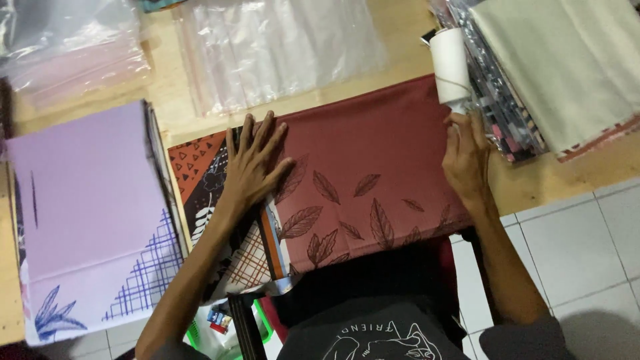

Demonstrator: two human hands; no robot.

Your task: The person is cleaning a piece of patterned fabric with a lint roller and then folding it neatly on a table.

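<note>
A dark red folded cloth printed with leaf outlines lies on the wooden table in front of me. My left hand rests flat on its left edge, fingers spread. My right hand is closed around the handle of a white lint roller at the cloth's right edge, with the roller head pointing away from me. Under the red cloth's left side lies an orange and black patterned cloth.
A stack of lilac folded cloth with blue leaf and line prints sits at the left. Clear plastic bags lie at the back. At the right stands a pile of packaged cloths topped by a beige one. White floor tiles show beyond the table edge.
</note>
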